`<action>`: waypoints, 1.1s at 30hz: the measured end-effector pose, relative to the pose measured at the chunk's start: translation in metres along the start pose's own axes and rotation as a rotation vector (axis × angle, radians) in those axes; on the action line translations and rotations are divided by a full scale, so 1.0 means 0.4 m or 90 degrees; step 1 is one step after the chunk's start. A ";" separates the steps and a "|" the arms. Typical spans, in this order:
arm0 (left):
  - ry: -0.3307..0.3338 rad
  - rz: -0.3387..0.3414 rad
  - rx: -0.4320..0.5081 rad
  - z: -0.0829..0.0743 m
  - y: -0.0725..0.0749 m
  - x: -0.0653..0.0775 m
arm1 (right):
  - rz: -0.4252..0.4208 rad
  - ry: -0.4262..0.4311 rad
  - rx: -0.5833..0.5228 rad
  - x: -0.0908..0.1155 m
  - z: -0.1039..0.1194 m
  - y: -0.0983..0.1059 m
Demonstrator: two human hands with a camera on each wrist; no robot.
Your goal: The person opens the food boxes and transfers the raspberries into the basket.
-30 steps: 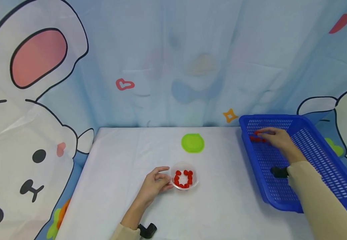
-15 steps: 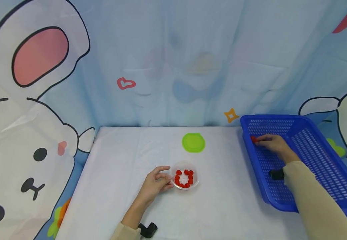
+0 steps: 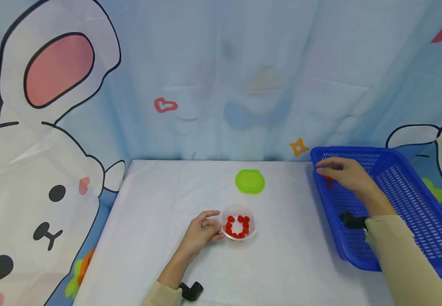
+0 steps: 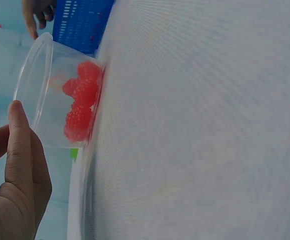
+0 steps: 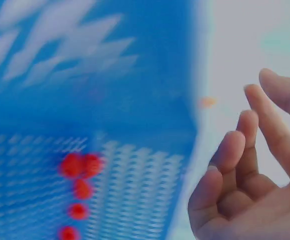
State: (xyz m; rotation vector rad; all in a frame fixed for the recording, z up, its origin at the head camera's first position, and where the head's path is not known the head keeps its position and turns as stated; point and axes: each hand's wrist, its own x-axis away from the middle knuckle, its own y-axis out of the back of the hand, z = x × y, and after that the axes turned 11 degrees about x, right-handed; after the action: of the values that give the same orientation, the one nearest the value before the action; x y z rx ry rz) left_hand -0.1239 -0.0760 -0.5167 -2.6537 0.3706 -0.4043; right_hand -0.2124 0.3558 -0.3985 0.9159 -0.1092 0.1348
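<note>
- A person's left hand touches the left side of a clear cup on the white worktop; the fingertips meet the rim, but whether they pinch it I cannot tell.
- Raspberries lie in the bottom of the cup, in a ring with a gap at its far side.
- The right hand hangs over the far left part of a blue basket, fingers gently bent, the tips of thumb and forefinger close but apart.
- More red berries sit below that hand, inside the basket; five show, blurred, in the right wrist view.
- A green disc lies flat beyond the cup.
- Behind, a pale-blue backdrop carries a printed rabbit, a heart and an orange star.
</note>
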 end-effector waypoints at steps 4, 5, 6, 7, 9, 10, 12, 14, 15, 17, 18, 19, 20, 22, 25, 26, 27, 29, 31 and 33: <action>0.001 0.004 -0.006 -0.001 -0.001 -0.006 | 0.022 0.052 0.025 0.032 0.073 -0.006; 0.000 0.005 -0.007 -0.001 -0.001 -0.006 | 0.029 0.066 0.028 0.041 0.089 -0.009; 0.000 0.006 -0.008 -0.001 -0.002 -0.008 | 0.034 0.080 0.029 0.049 0.104 -0.013; 0.000 0.006 -0.009 -0.001 -0.002 -0.009 | 0.038 0.095 0.033 0.056 0.118 -0.018; -0.002 0.005 -0.012 -0.002 -0.003 -0.010 | 0.045 0.126 0.035 0.067 0.147 -0.033; -0.003 0.003 -0.013 -0.002 -0.003 -0.011 | 0.049 0.137 0.032 0.071 0.161 -0.043; -0.004 0.001 -0.012 -0.002 -0.003 -0.010 | 0.054 0.151 0.030 0.077 0.187 -0.067; -0.005 -0.001 -0.012 -0.001 -0.001 -0.009 | 0.061 0.169 0.033 0.079 0.206 -0.098; -0.005 -0.002 -0.011 -0.001 0.000 -0.008 | 0.064 0.178 0.033 0.079 0.213 -0.114; -0.005 -0.003 -0.010 0.001 0.002 -0.005 | 0.073 0.192 0.025 0.077 0.223 -0.148; -0.005 -0.003 -0.010 0.002 0.003 -0.004 | 0.080 0.199 0.016 0.075 0.225 -0.166; -0.005 -0.004 -0.009 0.001 0.003 -0.004 | 0.085 0.204 0.007 0.072 0.227 -0.182; -0.005 -0.003 -0.010 0.001 0.003 -0.004 | 0.091 0.204 -0.006 0.070 0.228 -0.197; -0.005 -0.003 -0.009 0.000 0.003 -0.003 | 0.110 0.206 -0.045 0.064 0.227 -0.227; -0.006 -0.003 -0.009 -0.001 0.002 -0.003 | 0.139 0.199 -0.095 0.054 0.224 -0.269; -0.006 -0.004 -0.008 -0.001 0.003 -0.003 | 0.149 0.195 -0.111 0.051 0.222 -0.282; -0.006 -0.004 -0.008 -0.001 0.003 -0.003 | 0.157 0.190 -0.125 0.049 0.221 -0.296; -0.005 -0.004 -0.009 -0.001 0.003 -0.003 | 0.163 0.179 -0.130 0.044 0.218 -0.324; -0.004 -0.004 -0.009 -0.001 0.002 -0.003 | 0.164 0.180 -0.124 0.040 0.216 -0.353; -0.004 -0.004 -0.009 -0.001 0.002 -0.003 | 0.163 0.190 -0.112 0.035 0.215 -0.379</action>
State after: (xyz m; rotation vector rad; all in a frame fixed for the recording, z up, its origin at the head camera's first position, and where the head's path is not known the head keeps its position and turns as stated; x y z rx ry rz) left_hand -0.1252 -0.0765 -0.5171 -2.6704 0.3647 -0.3973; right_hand -0.1769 0.1972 -0.4631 0.6954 0.0400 0.4900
